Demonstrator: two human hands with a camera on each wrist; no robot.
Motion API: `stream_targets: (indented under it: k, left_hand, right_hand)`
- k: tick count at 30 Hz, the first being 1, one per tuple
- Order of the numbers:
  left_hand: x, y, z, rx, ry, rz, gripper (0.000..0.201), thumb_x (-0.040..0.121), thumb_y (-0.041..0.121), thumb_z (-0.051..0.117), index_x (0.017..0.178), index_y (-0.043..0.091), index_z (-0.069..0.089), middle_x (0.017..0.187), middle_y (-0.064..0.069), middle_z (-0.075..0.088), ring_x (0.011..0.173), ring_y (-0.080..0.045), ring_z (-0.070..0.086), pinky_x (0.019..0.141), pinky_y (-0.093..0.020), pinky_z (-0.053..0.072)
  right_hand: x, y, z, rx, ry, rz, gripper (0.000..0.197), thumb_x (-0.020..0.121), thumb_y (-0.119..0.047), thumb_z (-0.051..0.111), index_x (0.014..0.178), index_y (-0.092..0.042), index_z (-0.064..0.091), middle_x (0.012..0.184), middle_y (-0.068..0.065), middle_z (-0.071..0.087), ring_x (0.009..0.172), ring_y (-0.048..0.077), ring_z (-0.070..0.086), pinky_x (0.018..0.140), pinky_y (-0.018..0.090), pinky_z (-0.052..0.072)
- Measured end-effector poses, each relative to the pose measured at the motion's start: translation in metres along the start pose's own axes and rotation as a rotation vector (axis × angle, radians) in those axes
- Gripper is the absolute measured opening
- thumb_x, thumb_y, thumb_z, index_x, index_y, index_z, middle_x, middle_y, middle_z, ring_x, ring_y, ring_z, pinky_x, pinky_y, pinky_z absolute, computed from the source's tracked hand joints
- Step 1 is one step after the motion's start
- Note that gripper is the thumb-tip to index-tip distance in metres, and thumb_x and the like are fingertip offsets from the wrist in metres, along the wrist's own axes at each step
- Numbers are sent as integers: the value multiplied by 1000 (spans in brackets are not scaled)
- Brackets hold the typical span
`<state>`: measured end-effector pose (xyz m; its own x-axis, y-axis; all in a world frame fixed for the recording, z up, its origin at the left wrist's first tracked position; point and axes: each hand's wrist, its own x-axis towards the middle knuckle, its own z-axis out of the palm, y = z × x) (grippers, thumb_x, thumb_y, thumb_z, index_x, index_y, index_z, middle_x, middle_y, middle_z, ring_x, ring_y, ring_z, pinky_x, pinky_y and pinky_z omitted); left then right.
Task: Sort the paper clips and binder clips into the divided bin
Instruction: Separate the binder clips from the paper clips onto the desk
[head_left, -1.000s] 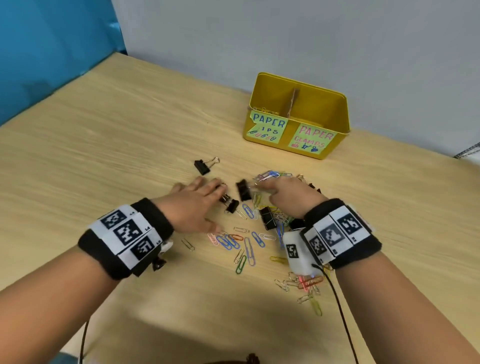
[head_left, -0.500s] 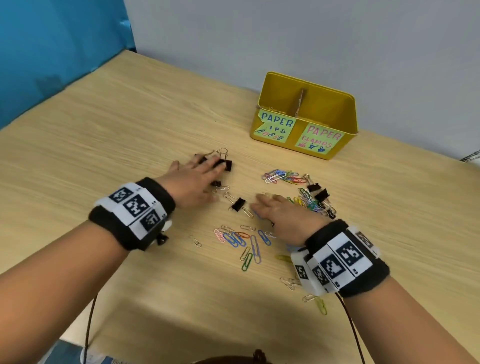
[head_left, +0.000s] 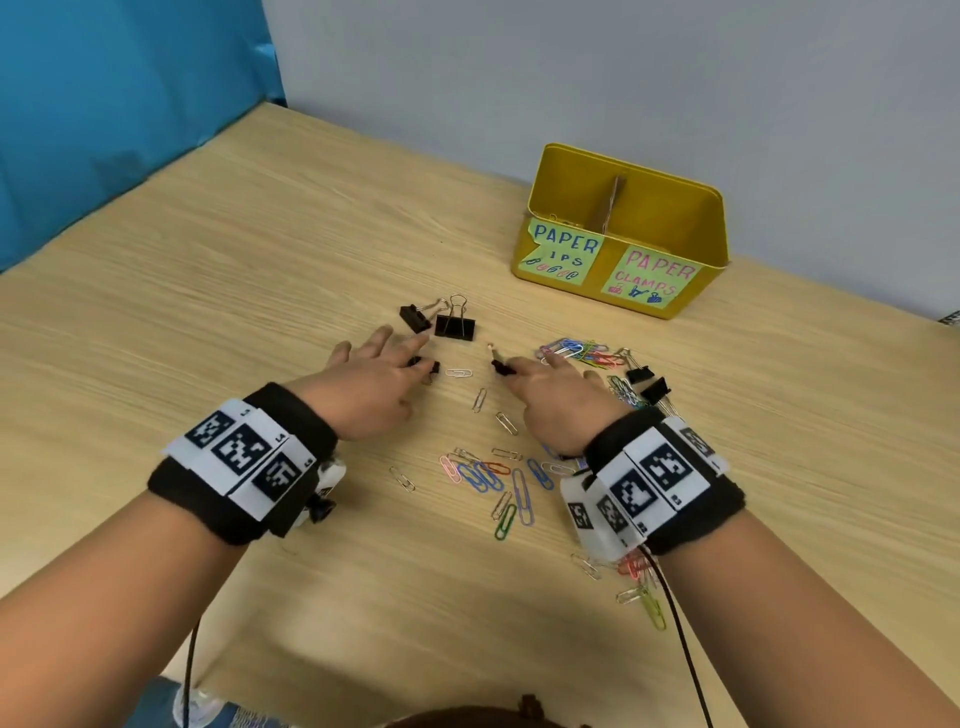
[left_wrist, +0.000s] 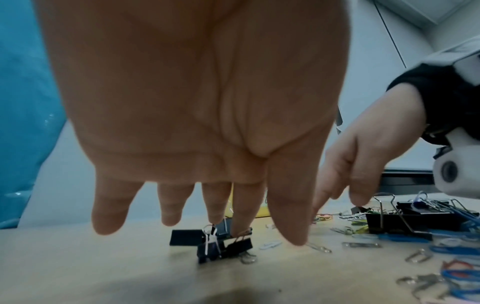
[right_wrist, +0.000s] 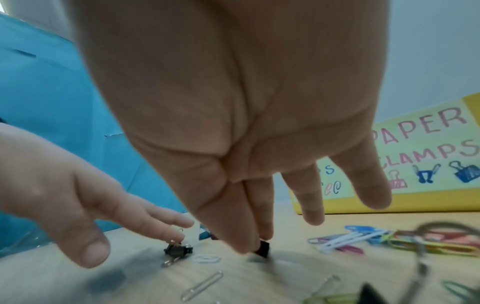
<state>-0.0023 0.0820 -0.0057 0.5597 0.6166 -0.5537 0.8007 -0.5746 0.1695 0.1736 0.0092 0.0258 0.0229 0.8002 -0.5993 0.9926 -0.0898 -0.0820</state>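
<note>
The yellow divided bin (head_left: 670, 304) stands at the back right, labelled for paper clips on its left half and paper clamps on its right. My left hand (head_left: 400, 358) (left_wrist: 267, 226) is spread flat, its fingertips resting on two small black binder clips (head_left: 427, 365) (left_wrist: 223, 246). Just beyond lie two larger black binder clips (head_left: 454, 327). My right hand (head_left: 519, 375) (right_wrist: 249, 236) reaches forward with straight fingers. Its thumb and index tips touch another small binder clip (head_left: 501, 367) (right_wrist: 262, 249). Coloured paper clips (head_left: 498, 475) lie scattered between my wrists.
A bunch of coloured paper clips (head_left: 576, 352) lies in front of the bin, with two more black binder clips (head_left: 647, 382) to the right of my right hand. More paper clips (head_left: 641, 582) lie by my right forearm. Blue sheeting hangs at the left; a grey wall stands behind.
My left hand has slid binder clips away to the far left group. My right hand has left the paper clip scatter and moved forward, the small binder clip shifting ahead with it.
</note>
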Motion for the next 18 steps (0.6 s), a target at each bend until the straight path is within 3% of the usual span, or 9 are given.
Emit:
stream_targets:
  k: [5,8,11,15,18]
  left_hand:
    - [-4,2,7,-47,22,-54,73,92,26,42,149,20,-4,158,3,-17,146,-26,-14,116,-52,2]
    - [-2,1,9,-58,30,-58,76,92,29,43,148,27,-9,158,3,-19,146,-26,-14,116,-52,2]
    - [0,-3,8,-40,-11,-51,74,93,31,42,147,36,-9,157,4,-21,146,-29,-15,115,-54,1]
    - [-1,-3,2,-33,78,-27,73,93,40,41,147,36,-8,157,1,-21,145,-29,-18,116,-54,-2]
    - [3,13,-6,-39,124,64,71,94,40,41,147,36,-6,158,1,-20,145,-29,-18,117,-52,-2]
  right_hand:
    - [11,-18,-7,-5,82,-31,68,87,2,31,149,-18,13,160,-4,1,147,32,3,115,58,14]
    - [14,-31,0,-68,8,-110,70,88,2,29,150,-23,6,160,-8,-1,147,29,-2,115,60,4]
    - [8,-31,8,-175,-60,-141,63,92,-2,27,150,-22,10,160,-8,-1,147,28,-2,113,64,4]
    - [-15,-3,21,-150,-167,-210,55,92,-3,29,144,-20,30,157,-3,20,147,27,10,116,57,12]
    - [-26,23,13,151,-44,-148,56,87,-2,36,137,-27,44,148,5,40,138,26,35,115,37,28]
